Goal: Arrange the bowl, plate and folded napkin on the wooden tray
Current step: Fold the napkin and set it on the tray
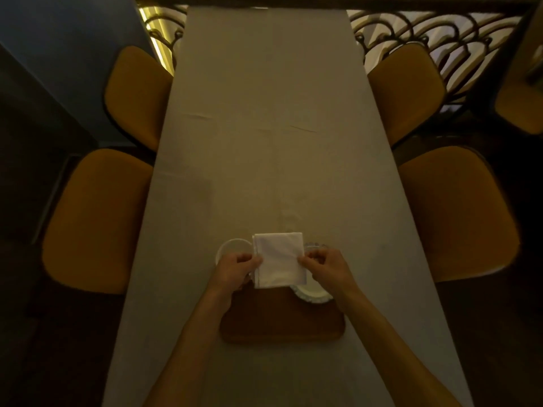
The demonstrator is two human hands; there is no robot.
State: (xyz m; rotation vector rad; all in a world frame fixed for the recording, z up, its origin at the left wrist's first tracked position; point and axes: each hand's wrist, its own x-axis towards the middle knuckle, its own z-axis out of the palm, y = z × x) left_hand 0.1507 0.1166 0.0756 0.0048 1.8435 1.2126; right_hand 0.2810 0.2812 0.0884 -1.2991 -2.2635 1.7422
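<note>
A white folded napkin [279, 259] is held above the far edge of the wooden tray [282, 321]. My left hand [236, 267] pinches its left edge and my right hand [324, 265] pinches its right edge. A white bowl [232, 249] stands on the tablecloth to the left, partly behind my left hand. At the right, a white plate with a scalloped rim [311, 293] is partly covered by the napkin and my right hand. Whether the plate rests on the tray's far right corner or just beyond it is unclear.
A long table with a pale tablecloth [264, 142] stretches away from me. Two mustard-yellow chairs stand on the left [97, 218] and two on the right [452, 212]. An ornate metal railing [426, 27] runs along the far end.
</note>
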